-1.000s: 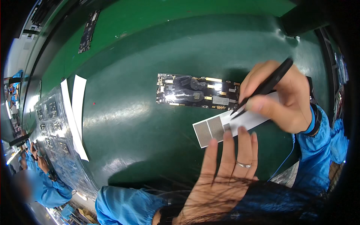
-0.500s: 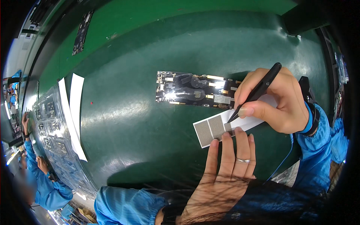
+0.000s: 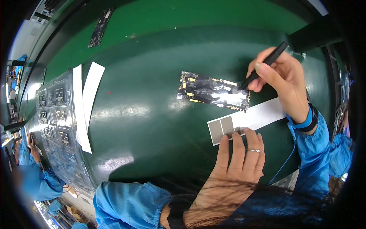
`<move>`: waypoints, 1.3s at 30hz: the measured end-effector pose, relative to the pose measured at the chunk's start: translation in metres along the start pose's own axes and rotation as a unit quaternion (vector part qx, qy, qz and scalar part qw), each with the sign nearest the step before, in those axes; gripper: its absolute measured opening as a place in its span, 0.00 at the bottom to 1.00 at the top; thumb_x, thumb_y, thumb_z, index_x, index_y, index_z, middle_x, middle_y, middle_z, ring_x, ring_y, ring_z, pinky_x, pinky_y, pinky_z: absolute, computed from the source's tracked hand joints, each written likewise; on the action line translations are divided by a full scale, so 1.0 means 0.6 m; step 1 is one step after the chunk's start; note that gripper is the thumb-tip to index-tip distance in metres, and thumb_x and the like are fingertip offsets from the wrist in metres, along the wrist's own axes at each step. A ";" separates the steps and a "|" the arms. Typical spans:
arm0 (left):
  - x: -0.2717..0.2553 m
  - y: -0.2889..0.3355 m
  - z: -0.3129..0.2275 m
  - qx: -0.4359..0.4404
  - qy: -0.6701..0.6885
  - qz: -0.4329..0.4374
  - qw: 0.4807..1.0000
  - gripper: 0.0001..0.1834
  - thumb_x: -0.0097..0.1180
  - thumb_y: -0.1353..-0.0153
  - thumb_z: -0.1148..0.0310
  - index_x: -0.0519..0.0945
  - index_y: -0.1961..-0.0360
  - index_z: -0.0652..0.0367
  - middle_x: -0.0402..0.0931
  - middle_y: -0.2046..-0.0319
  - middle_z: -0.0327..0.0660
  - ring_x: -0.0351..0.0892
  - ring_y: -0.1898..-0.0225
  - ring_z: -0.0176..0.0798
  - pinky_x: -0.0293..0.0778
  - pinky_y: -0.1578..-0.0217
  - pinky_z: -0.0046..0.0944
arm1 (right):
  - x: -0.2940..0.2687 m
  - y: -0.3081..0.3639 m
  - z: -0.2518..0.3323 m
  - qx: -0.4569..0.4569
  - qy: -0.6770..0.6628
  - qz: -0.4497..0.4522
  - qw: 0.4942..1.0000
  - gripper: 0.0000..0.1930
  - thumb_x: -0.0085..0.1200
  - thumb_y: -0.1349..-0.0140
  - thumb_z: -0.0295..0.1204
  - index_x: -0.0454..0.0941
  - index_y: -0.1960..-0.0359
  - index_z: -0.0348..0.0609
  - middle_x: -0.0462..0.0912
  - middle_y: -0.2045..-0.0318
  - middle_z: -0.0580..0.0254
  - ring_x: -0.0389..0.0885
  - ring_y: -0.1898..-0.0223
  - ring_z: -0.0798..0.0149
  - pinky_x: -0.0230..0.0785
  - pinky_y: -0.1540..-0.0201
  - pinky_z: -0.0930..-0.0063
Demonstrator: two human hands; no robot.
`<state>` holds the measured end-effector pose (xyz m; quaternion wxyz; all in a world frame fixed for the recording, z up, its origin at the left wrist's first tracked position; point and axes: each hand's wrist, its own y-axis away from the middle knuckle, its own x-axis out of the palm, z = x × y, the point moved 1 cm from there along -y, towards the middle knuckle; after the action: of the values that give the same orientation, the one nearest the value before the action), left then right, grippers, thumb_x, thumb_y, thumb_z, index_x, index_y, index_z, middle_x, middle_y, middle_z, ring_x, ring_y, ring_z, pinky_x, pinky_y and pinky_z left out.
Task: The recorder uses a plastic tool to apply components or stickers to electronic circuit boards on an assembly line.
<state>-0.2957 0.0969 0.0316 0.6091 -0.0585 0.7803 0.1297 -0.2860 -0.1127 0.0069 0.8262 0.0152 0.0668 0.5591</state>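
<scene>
My right hand (image 3: 280, 72) is closed round a black pen-shaped tool (image 3: 269, 61). Its tapered tip points down at the right end of a black circuit board (image 3: 206, 90) lying on the green table. A small greyish patch shows by the tip, but glare on the board keeps me from telling what it is. My left hand (image 3: 232, 171), with a ring on one finger, lies flat with fingers stretched out. Those fingertips rest on the lower edge of a white backing strip (image 3: 263, 113), which carries grey pads (image 3: 222, 128); they partly cover a smaller pad.
Two long white paper strips (image 3: 80, 114) lie at the left, beside clear plastic trays (image 3: 57, 126) of small boards. Another narrow dark board (image 3: 101, 28) is at the far left. A blue cord (image 3: 286, 162) runs from my right wristband. A co-worker in blue (image 3: 36, 179) sits at the left.
My right hand has moved the pen-shaped tool up from the grey pads on the strip to the board's right end. My left hand stays on the strip. The whole view has shifted slightly.
</scene>
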 end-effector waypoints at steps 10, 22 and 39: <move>0.002 -0.029 0.055 -0.064 0.022 -0.058 0.996 0.46 0.61 0.46 0.40 0.71 0.38 0.69 0.67 0.38 0.56 0.68 0.37 0.57 0.63 0.34 0.55 | 0.023 -0.007 -0.008 0.000 -0.002 -0.022 1.000 0.11 0.59 0.31 0.31 0.79 0.57 0.33 0.83 0.69 0.59 0.84 0.69 0.70 0.76 0.65 0.79; 0.003 -0.031 0.050 -0.059 0.018 -0.045 0.997 0.48 0.62 0.46 0.40 0.69 0.36 0.69 0.65 0.38 0.58 0.68 0.37 0.58 0.63 0.34 0.54 | 0.025 -0.003 -0.014 -0.009 -0.005 -0.032 0.999 0.10 0.59 0.31 0.29 0.79 0.56 0.33 0.84 0.68 0.59 0.84 0.68 0.70 0.76 0.65 0.79; 0.014 -0.050 0.060 -0.061 0.040 -0.079 0.994 0.46 0.64 0.48 0.42 0.70 0.37 0.67 0.65 0.37 0.63 0.69 0.39 0.57 0.67 0.36 0.48 | 0.020 -0.007 -0.020 -0.005 0.002 -0.036 0.999 0.10 0.59 0.31 0.28 0.79 0.56 0.33 0.84 0.66 0.59 0.85 0.67 0.70 0.77 0.63 0.79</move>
<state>-0.2570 0.0786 0.0115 0.5812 -0.1624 0.7874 0.1260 -0.2792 -0.1036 -0.0066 0.8460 0.0073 0.0658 0.5291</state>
